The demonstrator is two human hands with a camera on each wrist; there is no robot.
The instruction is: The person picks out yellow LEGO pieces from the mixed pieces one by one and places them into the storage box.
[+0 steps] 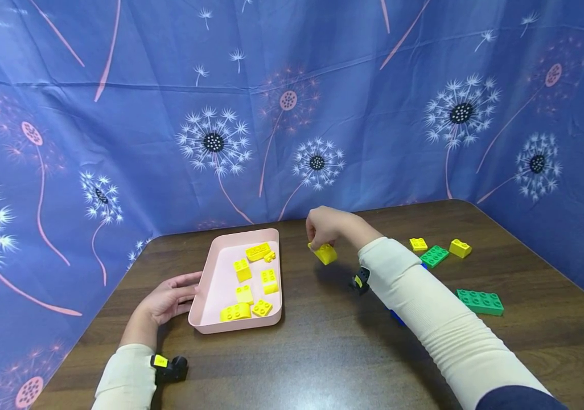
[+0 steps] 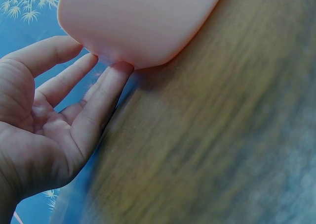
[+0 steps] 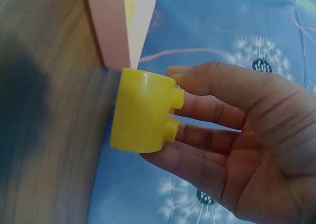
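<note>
My right hand (image 1: 325,226) pinches a yellow toy brick (image 3: 141,110) between thumb and fingers, above the table to the right of the pink tray (image 1: 278,285). In the right wrist view the brick has a curved side, and its two studs face the palm. My left hand (image 1: 171,299) touches the tray's left side with its fingertips, its fingers fairly straight. The left wrist view has these fingertips (image 2: 121,70) right at the tray's outer wall. Several yellow bricks (image 1: 242,270) lie spread inside the tray.
Right of my right forearm, two yellow bricks (image 1: 460,248) and two green bricks (image 1: 480,302) lie on the brown table (image 1: 323,353). Blue pieces (image 1: 397,316) show partly from under that sleeve. A blue dandelion-print curtain (image 1: 374,142) hangs behind the table.
</note>
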